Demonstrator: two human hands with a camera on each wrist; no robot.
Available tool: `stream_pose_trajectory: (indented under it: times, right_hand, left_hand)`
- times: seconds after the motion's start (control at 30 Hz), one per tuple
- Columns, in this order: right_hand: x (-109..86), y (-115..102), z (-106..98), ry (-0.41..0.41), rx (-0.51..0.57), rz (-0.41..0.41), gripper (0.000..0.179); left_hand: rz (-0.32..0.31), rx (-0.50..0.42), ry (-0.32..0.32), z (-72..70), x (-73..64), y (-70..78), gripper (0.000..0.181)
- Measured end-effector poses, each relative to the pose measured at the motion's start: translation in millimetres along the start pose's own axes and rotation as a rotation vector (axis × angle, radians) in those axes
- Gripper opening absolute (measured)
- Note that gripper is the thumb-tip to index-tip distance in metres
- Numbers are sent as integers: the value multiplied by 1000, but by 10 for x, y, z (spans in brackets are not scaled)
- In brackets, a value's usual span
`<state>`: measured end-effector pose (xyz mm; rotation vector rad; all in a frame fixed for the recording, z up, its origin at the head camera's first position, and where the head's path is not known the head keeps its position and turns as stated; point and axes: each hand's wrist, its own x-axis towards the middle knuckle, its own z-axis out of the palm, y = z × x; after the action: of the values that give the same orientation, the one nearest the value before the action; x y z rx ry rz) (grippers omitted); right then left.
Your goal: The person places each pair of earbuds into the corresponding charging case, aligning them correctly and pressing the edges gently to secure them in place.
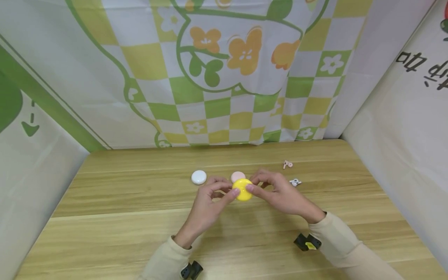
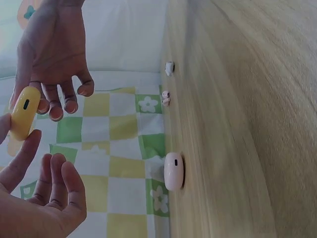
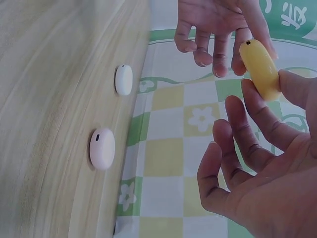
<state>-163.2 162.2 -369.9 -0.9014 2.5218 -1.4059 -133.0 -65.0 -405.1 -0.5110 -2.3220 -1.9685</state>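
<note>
Both hands pinch a round yellow earbud charging case [image 1: 242, 189] above the table, thumbs on its upper face. The left hand [image 1: 206, 200] grips its left side and the right hand [image 1: 280, 194] its right side. The lid appears closed in the wrist views, where a small dark port marks the rim of the yellow case [image 2: 25, 114]. The other fingers of the right hand [image 3: 257, 163] spread loosely below it. Partly hidden behind the yellow case in the head view, a pink case [image 1: 238, 176] sits on the table.
A white case [image 1: 198, 177] lies left of the pink one. Beyond the right hand are a pair of pink earbuds [image 1: 287, 164] and a pair of white earbuds [image 1: 295, 182]. A patterned cloth [image 1: 217, 109] hangs behind the wooden table [image 1: 115, 233].
</note>
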Motion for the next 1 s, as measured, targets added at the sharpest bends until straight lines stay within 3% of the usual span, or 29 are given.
stream_pose_trajectory:
  times: [0.1,0.2,0.33,0.43,0.57,0.73,1.0]
  right_hand:
    - [1,10,2,-8,8,-2,13]
    - [1,13,4,-15,8,-8,13]
    - [4,5,3,-20,12,-14,12]
    - [6,-9,-2,-27,18,-13,12]
    - [3,-22,-8,-41,31,-8,12]
    - [2,-19,-8,-64,43,0,14]
    - [11,-8,-1,-72,37,28,16]
  left_hand:
    - [36,67,2,1,-12,7,23]
    - [97,127,8,6,-25,9,43]
    - [213,211,6,10,-39,-6,71]
    - [291,273,12,12,-44,-15,80]
    - [349,309,33,12,-45,-18,76]
    - [366,324,55,6,-39,-19,63]
    - [416,353,80,-41,-17,-51,59]
